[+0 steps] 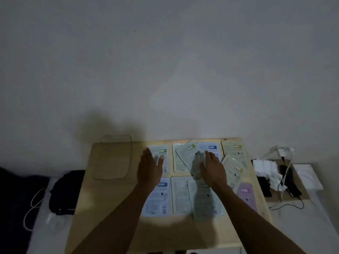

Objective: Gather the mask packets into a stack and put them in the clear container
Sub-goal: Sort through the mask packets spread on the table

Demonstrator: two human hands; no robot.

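Several flat mask packets (180,196) lie spread over the right half of a light wooden table (102,202), some overlapping, with one lilac packet (245,194) at the right edge. A clear container (113,157) stands at the table's back left with nothing in it. My left hand (149,167) hovers open, palm turned inward, over the left column of packets. My right hand (212,168) is open too, fingers stretched over the overlapping packets in the back middle. Neither hand holds a packet.
A pale wall rises right behind the table. Left of the table lie a dark cloth bundle (64,191) and a white cable (34,208). On the right, a low surface carries white boxes (264,166), a black device (291,182) and tangled cables (286,204).
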